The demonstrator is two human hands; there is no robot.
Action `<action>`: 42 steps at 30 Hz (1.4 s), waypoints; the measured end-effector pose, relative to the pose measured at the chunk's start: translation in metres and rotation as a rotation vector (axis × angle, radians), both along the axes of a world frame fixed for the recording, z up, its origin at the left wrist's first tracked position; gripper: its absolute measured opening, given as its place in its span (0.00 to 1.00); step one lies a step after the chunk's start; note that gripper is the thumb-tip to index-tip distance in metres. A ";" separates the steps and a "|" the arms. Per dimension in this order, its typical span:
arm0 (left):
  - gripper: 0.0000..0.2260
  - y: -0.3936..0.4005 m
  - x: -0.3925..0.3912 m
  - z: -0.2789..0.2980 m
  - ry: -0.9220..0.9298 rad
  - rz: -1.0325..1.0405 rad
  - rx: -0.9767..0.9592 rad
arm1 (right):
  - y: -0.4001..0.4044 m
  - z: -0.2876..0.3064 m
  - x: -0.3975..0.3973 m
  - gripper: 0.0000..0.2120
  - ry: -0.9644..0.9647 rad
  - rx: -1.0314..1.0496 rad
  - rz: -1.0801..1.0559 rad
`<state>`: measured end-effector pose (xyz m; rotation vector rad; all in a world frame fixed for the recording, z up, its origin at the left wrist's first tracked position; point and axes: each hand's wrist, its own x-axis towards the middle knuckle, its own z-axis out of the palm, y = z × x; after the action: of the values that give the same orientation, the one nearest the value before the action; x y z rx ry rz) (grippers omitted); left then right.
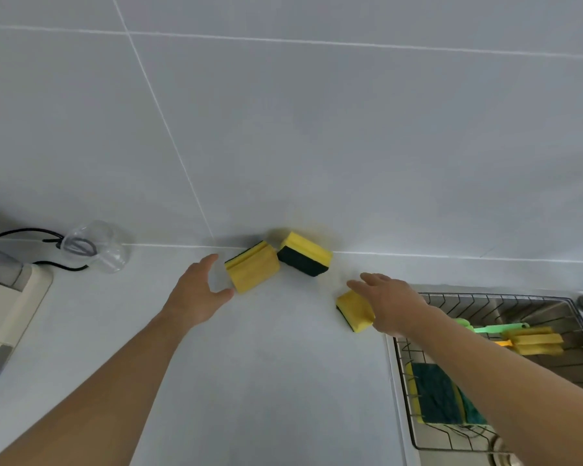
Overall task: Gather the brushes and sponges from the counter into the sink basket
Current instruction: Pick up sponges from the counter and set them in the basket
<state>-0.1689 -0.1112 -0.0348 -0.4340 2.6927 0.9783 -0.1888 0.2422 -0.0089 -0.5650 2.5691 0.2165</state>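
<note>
You see three sponges on the pale grey counter [266, 381]: the left sponge [252, 268] yellow with a thin dark edge, the far sponge [304, 254] yellow over dark green, the right sponge [354, 310] yellow with a dark side. In the silver wire basket [492, 304], the near sponge [435, 395] is green on yellow, and the brush [505, 334] is green, orange and yellow. The wall tiles [317, 129] are light grey with white grout.
</note>
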 end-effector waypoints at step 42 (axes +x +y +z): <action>0.22 0.067 0.179 -0.001 0.309 -0.267 -0.122 | 0.013 0.012 0.176 0.21 -0.605 -1.388 -1.137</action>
<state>0.0103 -0.0446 -0.0354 0.0659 2.9922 0.8671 -0.0125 0.2549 0.0031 0.4504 1.6809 -1.8247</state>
